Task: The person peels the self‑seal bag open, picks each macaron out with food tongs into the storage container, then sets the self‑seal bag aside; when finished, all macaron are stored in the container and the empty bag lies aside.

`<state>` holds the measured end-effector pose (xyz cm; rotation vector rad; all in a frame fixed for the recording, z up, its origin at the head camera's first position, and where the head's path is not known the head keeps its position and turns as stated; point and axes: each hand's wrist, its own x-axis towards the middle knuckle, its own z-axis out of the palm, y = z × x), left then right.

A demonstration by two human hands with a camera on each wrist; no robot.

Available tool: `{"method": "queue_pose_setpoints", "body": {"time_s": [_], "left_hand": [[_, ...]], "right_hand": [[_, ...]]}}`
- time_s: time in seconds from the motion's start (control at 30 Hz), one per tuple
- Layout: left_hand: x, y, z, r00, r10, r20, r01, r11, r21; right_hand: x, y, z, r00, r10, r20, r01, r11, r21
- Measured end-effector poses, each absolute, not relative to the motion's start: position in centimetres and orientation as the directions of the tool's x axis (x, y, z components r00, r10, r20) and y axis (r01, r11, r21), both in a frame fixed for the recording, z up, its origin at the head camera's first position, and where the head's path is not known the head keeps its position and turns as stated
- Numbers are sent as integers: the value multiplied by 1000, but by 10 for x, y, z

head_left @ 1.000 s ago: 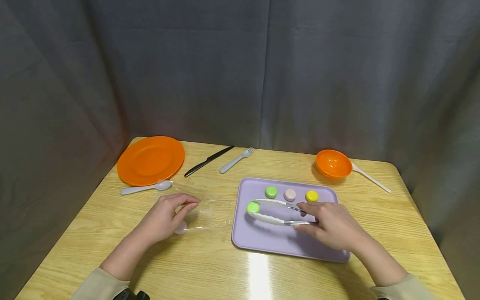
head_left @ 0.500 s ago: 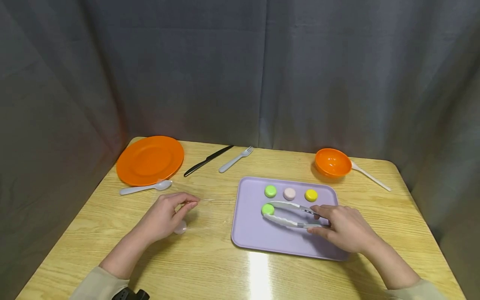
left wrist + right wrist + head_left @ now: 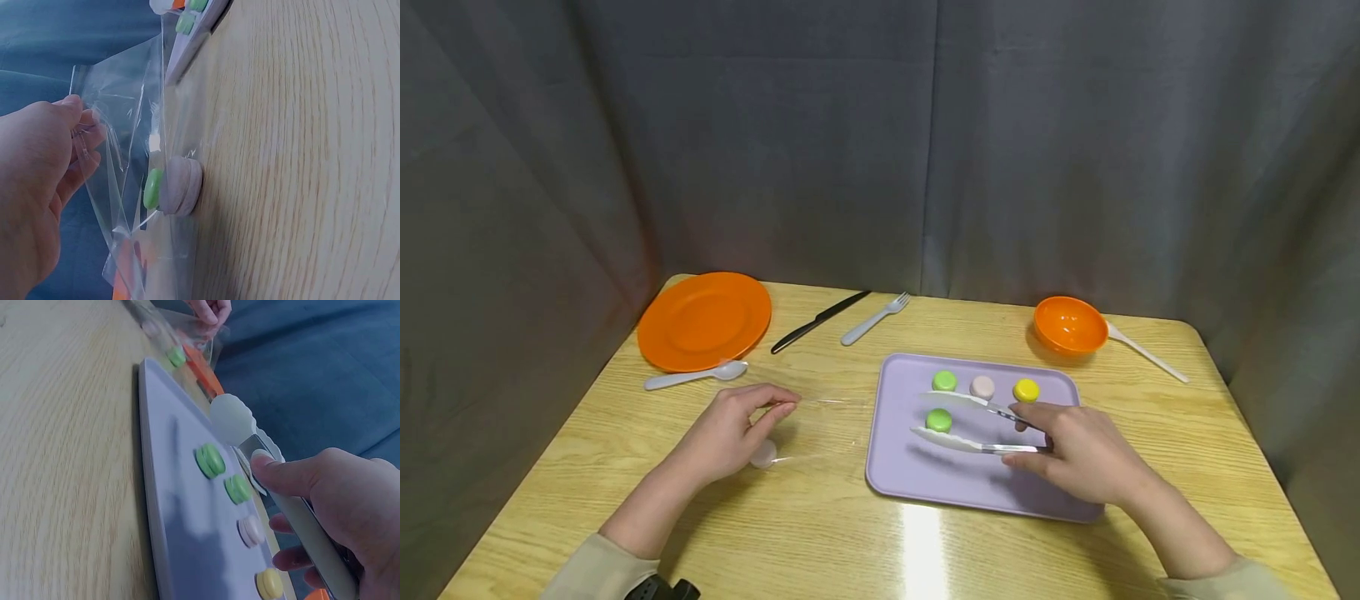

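Observation:
My left hand [image 3: 730,429] pinches the edge of a transparent plastic bag [image 3: 823,433] left of the tray. Through its film, the left wrist view shows a pale pink macaron [image 3: 181,186] and a green macaron [image 3: 152,189]. With my right hand [image 3: 1078,446] I grip white-tipped tongs [image 3: 953,440] above the lilac tray [image 3: 910,479], their arms spread. Below and between the tips, apart from them, a green macaron [image 3: 938,421] sits on the tray. Behind it stand another green macaron [image 3: 944,381], a pale pink macaron [image 3: 982,387] and a yellow macaron [image 3: 1026,390].
An orange plate [image 3: 703,321] lies at back left, a pale spoon [image 3: 692,377] before it. A black knife [image 3: 820,321] and a pale fork [image 3: 876,320] lie at the back middle. At back right, an orange bowl [image 3: 1071,325] stands by a white-handled utensil [image 3: 1150,353].
The tongs shifted the front green macaron rightward along the tray, then parted and lifted off it. My left hand stays in place with the bag.

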<state>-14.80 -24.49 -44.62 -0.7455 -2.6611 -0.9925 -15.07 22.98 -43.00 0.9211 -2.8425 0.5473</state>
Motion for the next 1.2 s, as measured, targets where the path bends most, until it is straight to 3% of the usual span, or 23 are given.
{"method": "queue_pose_setpoints", "body": {"time_s": [0.63,1.2], "left_hand": [[-149,-244,-443,-840,400,367,543,642,542],[-150,-243,-444,-839,407,360,543,638,545]], "right_hand": [[-154,156,-435,-728,-639,247,-683,647,-339],[-170,95,-445,-701,-680,216,-710,633,-309]]}}
